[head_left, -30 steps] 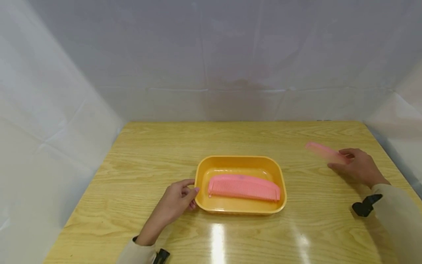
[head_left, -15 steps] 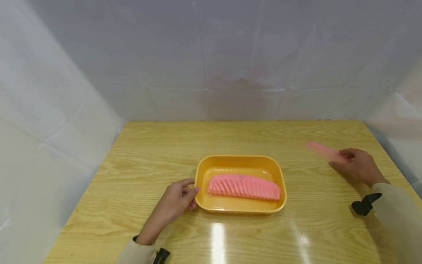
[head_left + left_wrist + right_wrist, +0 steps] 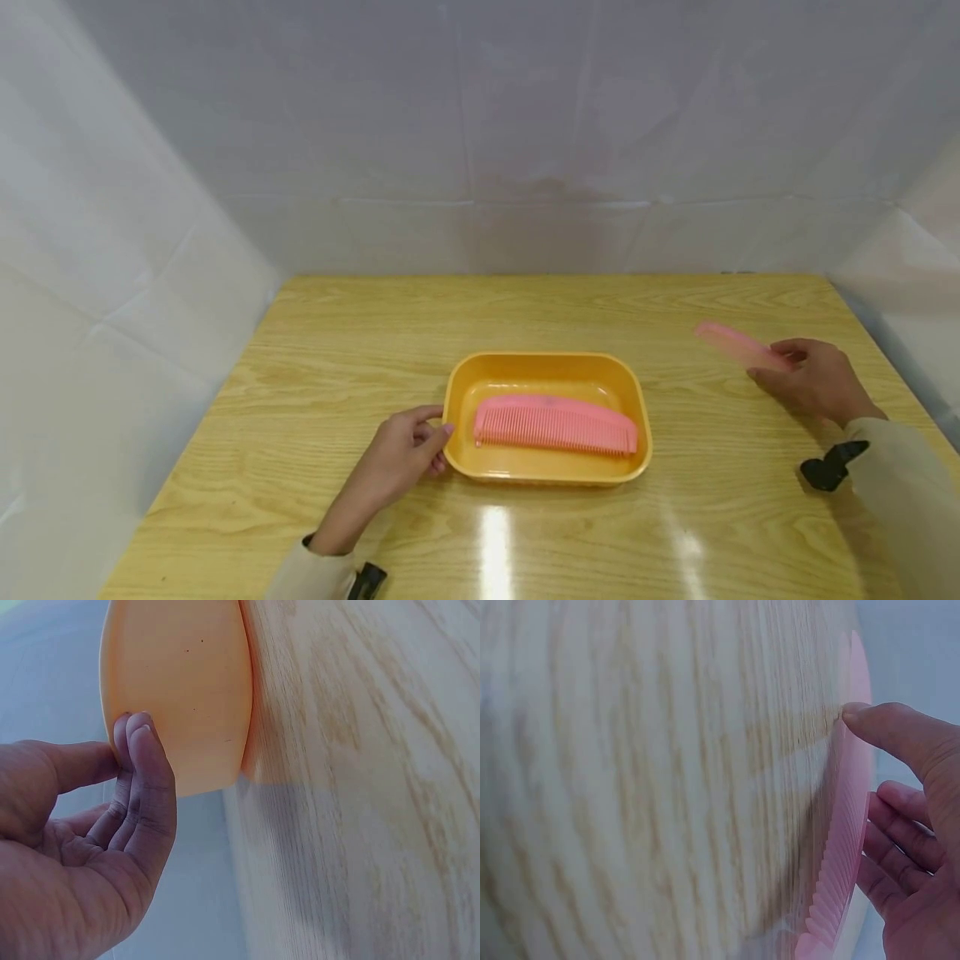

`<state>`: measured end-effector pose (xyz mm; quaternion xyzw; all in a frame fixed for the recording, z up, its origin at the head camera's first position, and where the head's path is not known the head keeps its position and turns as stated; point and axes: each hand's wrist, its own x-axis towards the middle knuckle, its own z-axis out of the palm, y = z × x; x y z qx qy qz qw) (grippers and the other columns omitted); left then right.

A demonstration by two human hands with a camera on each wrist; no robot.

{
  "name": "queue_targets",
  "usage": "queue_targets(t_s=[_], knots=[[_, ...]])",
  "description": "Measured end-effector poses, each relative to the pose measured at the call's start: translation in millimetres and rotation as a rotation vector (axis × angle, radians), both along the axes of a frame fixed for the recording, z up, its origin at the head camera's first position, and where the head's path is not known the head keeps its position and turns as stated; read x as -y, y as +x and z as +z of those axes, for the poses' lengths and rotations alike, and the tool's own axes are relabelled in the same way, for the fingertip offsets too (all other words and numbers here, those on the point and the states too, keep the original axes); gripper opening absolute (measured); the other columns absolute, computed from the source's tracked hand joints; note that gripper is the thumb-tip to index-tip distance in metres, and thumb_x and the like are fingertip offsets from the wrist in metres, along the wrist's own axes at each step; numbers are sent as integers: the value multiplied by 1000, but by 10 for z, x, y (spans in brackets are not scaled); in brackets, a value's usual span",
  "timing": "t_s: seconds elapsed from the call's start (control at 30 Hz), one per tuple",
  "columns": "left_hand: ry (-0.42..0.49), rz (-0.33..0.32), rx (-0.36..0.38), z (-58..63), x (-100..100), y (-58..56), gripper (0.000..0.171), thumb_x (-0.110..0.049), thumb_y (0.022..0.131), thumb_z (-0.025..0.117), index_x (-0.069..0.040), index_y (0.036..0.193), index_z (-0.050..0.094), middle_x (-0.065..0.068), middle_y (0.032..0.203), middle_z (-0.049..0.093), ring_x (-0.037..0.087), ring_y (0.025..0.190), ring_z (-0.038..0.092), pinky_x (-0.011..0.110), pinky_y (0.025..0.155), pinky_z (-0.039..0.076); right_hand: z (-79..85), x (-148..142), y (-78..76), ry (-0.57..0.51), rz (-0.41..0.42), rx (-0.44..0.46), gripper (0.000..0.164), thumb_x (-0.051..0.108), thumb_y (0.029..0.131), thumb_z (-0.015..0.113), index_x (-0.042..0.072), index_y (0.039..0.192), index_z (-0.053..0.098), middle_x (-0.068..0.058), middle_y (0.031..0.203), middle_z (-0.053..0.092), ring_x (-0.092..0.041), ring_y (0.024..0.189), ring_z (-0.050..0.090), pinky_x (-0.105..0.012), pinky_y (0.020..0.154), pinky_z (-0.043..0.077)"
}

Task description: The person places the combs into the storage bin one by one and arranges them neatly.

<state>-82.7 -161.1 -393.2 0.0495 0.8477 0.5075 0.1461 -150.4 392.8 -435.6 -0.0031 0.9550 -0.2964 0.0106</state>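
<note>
In the head view a yellow-orange plastic basin [image 3: 547, 482] stands mid-table, with a pink comb [image 3: 555, 421] lying inside it, teeth toward the person. My left hand [image 3: 401, 454] pinches the basin's left rim between thumb and fingers; the left wrist view shows the fingertips on the outer wall [image 3: 187, 690]. Off to the right, my right hand [image 3: 817, 379] holds a second pink comb [image 3: 738, 343] by its right end. From the right wrist, the thumb [image 3: 885, 727] lies on one side of this comb [image 3: 847, 802] and the fingers on the other, just at the tabletop.
The wood-grain table [image 3: 360, 333] is bordered by white sheeting [image 3: 480, 200] at the back and both sides. Black straps [image 3: 832, 465] sit at both wrists over light sleeves. Glare marks the table's near part.
</note>
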Motion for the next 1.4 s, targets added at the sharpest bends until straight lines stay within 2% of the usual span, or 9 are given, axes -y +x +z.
queue_targets(t_s=[0.5, 0.73, 1.0, 1.4], knots=[[8, -14, -17, -5, 17, -13, 44, -12, 103, 60, 10, 141, 52, 6, 77, 67, 19, 64, 65, 34, 58, 61, 65, 146, -62, 13, 44, -94, 62, 33, 90, 79, -14, 125, 60, -33, 111, 63, -41, 94, 61, -36, 67, 50], [2, -9, -22, -8, 22, -15, 43, -11, 103, 60, 10, 140, 52, 5, 76, 67, 19, 64, 65, 34, 58, 61, 92, 259, -118, 23, 84, -185, 55, 28, 85, 84, -12, 119, 66, -30, 105, 67, -38, 89, 63, -33, 65, 50], [2, -6, -20, -11, 26, -14, 44, -12, 103, 60, 10, 140, 52, 5, 77, 67, 19, 64, 65, 34, 58, 61, 229, 472, -99, -20, 132, -136, 57, 30, 91, 78, -11, 127, 62, -29, 114, 64, -38, 95, 61, -34, 66, 53], [7, -6, -19, -12, 19, -7, 45, -12, 103, 60, 11, 141, 50, 5, 77, 67, 20, 65, 66, 34, 59, 61, 398, 798, -92, -61, 192, -149, 53, 29, 90, 80, -6, 126, 64, -24, 113, 65, -30, 87, 60, -28, 62, 53]])
